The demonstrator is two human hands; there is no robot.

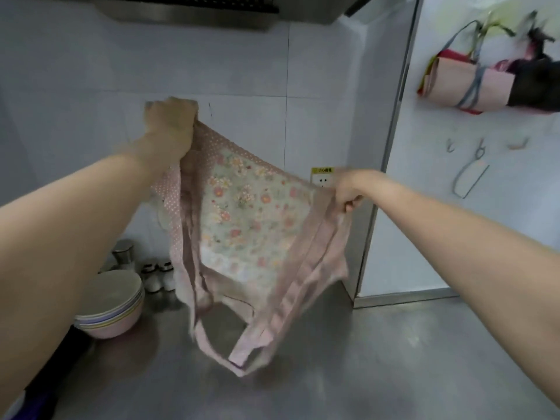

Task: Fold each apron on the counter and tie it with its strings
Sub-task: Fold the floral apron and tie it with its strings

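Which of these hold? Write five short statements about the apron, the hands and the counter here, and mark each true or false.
1. Both hands hold the floral apron up in the air. True: the left hand and the right hand each grip an upper corner.
2. The apron is already folded and tied. False: it hangs open, its pink strings dangling loose toward the steel counter.
3. A stack of bowls sits on the counter at the left. True.
4. The left hand is lower than the right. False: the left is raised higher.
5. The wall at the right is bare. False: a folded, tied bundle hangs there.
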